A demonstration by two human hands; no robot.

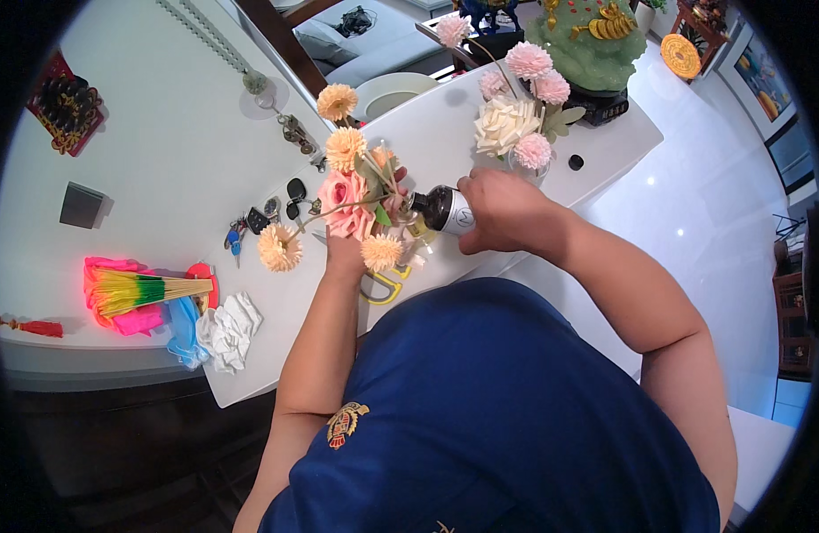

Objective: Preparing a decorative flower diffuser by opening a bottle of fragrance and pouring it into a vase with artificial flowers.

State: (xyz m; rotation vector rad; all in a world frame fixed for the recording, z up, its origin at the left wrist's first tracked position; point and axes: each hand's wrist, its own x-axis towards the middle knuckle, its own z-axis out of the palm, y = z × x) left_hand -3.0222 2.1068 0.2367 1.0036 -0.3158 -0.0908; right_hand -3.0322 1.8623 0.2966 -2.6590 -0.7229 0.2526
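My right hand [506,210] grips a dark bottle [439,208] with a pale label, tipped sideways so its black neck points left. The bottle's mouth is against or just beside a small clear glass container [419,230] with yellowish liquid in it. My left hand [345,252] is wrapped around the container and flower stems, mostly hidden behind the blooms. Out of that container spread a pink artificial rose [347,203] and several peach pompom flowers [345,149]. Below them lie yellow-handled scissors [383,290], partly covered.
A second vase [531,170] holds pink pompoms and a cream rose [507,126]. Nearby are a black cap [575,162] and a green carved ornament [586,50]. To the left lie keys [234,241], a folding fan [150,290] and crumpled white cloth [229,330]. The table edge [609,183] runs at right.
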